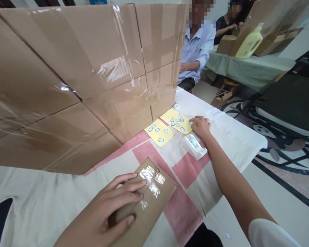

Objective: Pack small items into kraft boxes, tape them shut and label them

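My left hand [118,202] lies on a brown cardboard box [159,199], its fingers spread over the top face. Several short strips of clear tape [154,189] cross the box's seam near the fingertips. My right hand [201,126] is at the edge of the farther yellow sheet [173,114], fingers curled with the tips on a small blue-edged white label [190,122]. Similar labels are scattered over this sheet and over the nearer yellow sheet [159,144]. Just below my right hand stands a white tape dispenser [194,147].
A tall wall of taped cardboard boxes [92,85] rises at the left and back. The table has a white and pink cloth [187,168]. A person in a light blue shirt [199,48] sits beyond; another table holds a yellow jug [249,43] and cartons. One label [228,235] is lower right.
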Tool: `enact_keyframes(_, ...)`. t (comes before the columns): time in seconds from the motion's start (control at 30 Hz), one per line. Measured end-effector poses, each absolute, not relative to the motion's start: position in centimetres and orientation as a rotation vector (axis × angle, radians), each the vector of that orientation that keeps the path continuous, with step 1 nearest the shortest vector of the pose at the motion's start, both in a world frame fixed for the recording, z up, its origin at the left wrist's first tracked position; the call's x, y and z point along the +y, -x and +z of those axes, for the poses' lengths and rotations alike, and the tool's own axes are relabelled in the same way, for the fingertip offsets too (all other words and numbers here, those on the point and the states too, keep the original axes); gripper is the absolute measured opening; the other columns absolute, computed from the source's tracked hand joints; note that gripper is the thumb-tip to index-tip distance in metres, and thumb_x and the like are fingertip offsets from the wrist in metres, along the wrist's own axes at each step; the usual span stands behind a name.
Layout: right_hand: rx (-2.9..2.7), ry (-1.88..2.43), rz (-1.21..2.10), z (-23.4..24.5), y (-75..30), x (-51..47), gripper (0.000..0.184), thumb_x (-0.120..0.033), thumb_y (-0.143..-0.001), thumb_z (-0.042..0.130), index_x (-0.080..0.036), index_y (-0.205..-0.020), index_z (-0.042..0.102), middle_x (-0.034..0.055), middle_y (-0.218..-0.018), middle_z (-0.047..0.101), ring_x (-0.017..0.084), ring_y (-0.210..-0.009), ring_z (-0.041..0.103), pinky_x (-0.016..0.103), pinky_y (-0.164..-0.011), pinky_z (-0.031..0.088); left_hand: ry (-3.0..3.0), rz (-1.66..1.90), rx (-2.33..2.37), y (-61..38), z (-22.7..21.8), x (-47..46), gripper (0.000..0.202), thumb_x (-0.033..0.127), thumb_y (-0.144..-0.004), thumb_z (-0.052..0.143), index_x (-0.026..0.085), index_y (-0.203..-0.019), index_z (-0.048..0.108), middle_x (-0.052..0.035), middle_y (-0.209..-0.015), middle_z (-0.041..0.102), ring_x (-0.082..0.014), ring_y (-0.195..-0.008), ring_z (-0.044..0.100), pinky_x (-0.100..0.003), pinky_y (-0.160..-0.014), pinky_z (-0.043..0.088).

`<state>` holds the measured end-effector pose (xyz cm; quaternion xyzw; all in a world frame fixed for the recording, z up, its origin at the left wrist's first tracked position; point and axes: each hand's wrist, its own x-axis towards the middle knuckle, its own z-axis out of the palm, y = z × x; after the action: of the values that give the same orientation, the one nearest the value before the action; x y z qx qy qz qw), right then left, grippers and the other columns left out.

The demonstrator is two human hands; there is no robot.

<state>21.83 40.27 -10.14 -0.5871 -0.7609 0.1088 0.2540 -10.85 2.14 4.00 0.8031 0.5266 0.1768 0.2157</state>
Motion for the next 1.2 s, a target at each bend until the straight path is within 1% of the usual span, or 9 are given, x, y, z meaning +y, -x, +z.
enact_keyframes(0.1,-2.032,1.609,0.308,-9.9,-21.6,40.0,0.024,-0.022,-0.083,0.053,-0.026,-0.095,0.074,0.0113,-0.127,0.062,0.040,-0.119,0.046,0.062,-0.097,0.038,-2.242,0.478,1.472,10.9,4.1,2.2,0.044,0.027,-0.093,0.060,0.038,-0.136,0.056,0.0014,-0.151,0.056,-0.0215,-0.147,0.041,-0.039,-0.108,0.054)
enact_keyframes(0.2,-2.021,1.617,0.318,-9.6,-21.5,39.9,0.018,-0.024,-0.086,0.053,-0.025,-0.091,0.070,0.0122,-0.123,0.063,0.039,-0.116,0.048,0.061,-0.096,0.038,-2.244,0.462,1.487,10.8,4.2,2.2,0.043,0.027,-0.093,0.060,0.038,-0.135,0.057,0.0014,-0.150,0.056,-0.0217,-0.147,0.042,-0.038,-0.106,0.056)
enact_keyframes(0.5,-1.946,1.595,0.349,-9.7,-21.1,40.2,0.016,-0.024,-0.093,0.043,-0.024,-0.096,0.059,0.0131,-0.108,0.070,0.039,-0.109,0.051,0.058,-0.095,0.037,-2.257,0.378,1.530,10.9,4.0,1.9,0.042,0.027,-0.094,0.059,0.036,-0.134,0.057,0.0030,-0.152,0.054,-0.0196,-0.150,0.036,-0.035,-0.110,0.053)
enact_keyframes(0.7,-1.903,1.618,0.400,-9.8,-20.9,40.2,0.014,-0.020,-0.094,0.039,-0.023,-0.095,0.053,0.0139,-0.105,0.067,0.036,-0.107,0.053,0.057,-0.098,0.037,-2.253,0.354,1.533,11.1,3.9,1.7,0.042,0.026,-0.093,0.059,0.036,-0.134,0.057,0.0016,-0.151,0.055,-0.0213,-0.150,0.036,-0.036,-0.109,0.054)
enact_keyframes(0.77,-1.881,1.591,0.387,-9.7,-20.9,40.0,0.014,-0.021,-0.095,0.040,-0.022,-0.096,0.054,0.0153,-0.109,0.064,0.035,-0.108,0.053,0.056,-0.098,0.038,-2.245,0.366,1.539,11.1,3.8,1.6,0.041,0.026,-0.094,0.059,0.036,-0.134,0.056,0.0013,-0.151,0.056,-0.0218,-0.150,0.037,-0.038,-0.110,0.053)
enact_keyframes(0.87,-1.873,1.436,0.281,-9.4,-20.7,39.6,0.017,-0.021,-0.093,0.042,-0.022,-0.098,0.058,0.0179,-0.126,0.055,0.035,-0.118,0.049,0.055,-0.101,0.040,-2.221,0.391,1.563,11.2,3.8,1.5,0.041,0.023,-0.094,0.058,0.036,-0.133,0.057,0.0011,-0.149,0.057,-0.0229,-0.149,0.038,-0.041,-0.112,0.052)
enact_keyframes(0.93,-1.920,1.316,0.227,-9.0,-20.6,39.2,0.017,-0.020,-0.093,0.044,-0.023,-0.097,0.060,0.0164,-0.132,0.052,0.034,-0.123,0.046,0.055,-0.103,0.039,-2.225,0.406,1.559,11.2,3.8,1.6,0.041,0.023,-0.093,0.059,0.037,-0.132,0.058,0.0017,-0.148,0.059,-0.0226,-0.148,0.041,-0.040,-0.111,0.053)
enact_keyframes(1.1,-2.042,1.189,0.252,-8.6,-20.4,38.6,0.019,-0.018,-0.090,0.047,-0.025,-0.099,0.062,0.0107,-0.134,0.057,0.034,-0.126,0.043,0.056,-0.106,0.037,-2.255,0.474,1.496,10.9,4.1,2.3,0.041,0.023,-0.091,0.061,0.037,-0.129,0.060,0.0024,-0.144,0.062,-0.0219,-0.144,0.047,-0.035,-0.108,0.054)
enact_keyframes(1.2,-2.082,1.154,0.295,-8.8,-20.5,38.7,0.024,-0.014,-0.087,0.047,-0.025,-0.101,0.064,0.0093,-0.134,0.061,0.035,-0.126,0.043,0.056,-0.105,0.036,-2.244,0.437,1.515,10.8,4.2,2.3,0.040,0.025,-0.091,0.062,0.038,-0.129,0.061,0.0031,-0.145,0.061,-0.0212,-0.145,0.045,-0.034,-0.110,0.053)
